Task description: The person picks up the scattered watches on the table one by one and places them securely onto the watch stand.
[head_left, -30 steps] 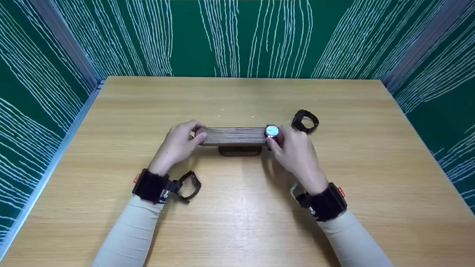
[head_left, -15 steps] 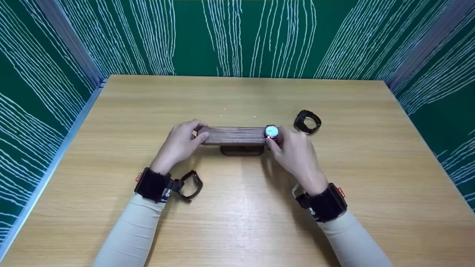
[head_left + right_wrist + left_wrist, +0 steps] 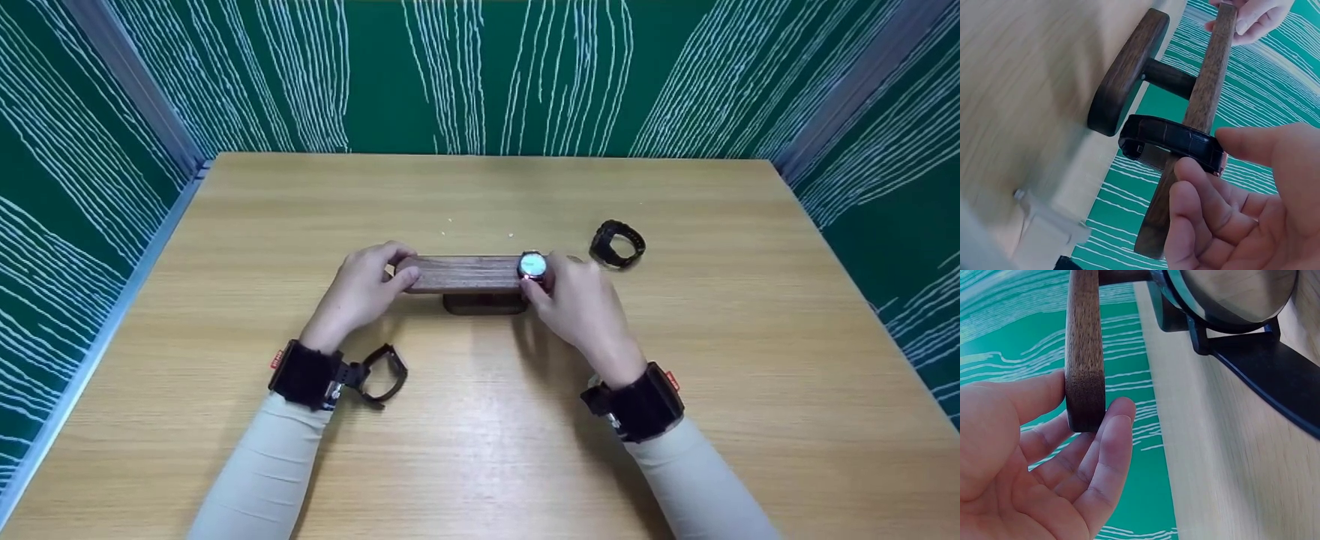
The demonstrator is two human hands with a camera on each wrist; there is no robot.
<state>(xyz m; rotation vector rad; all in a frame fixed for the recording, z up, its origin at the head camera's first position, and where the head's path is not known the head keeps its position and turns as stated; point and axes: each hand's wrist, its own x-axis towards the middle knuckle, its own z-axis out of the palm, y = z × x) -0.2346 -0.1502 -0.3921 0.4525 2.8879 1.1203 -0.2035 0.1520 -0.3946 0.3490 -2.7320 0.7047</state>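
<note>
Right wrist: right grip (image 3: 1241,216) pinches watch (image 3: 1176,138) around bar (image 3: 1211,79), short of end (image 3: 1151,242)

the dark wooden stand (image 3: 465,274) sits mid-frame in the head view, its long bar (image 3: 1211,79) level above a post (image 3: 1168,77) and rounded base (image 3: 485,304). a round-faced watch (image 3: 532,265), dial bright, has its black strap (image 3: 1176,136) looped around the bar's right part, apparently fastened.
</note>
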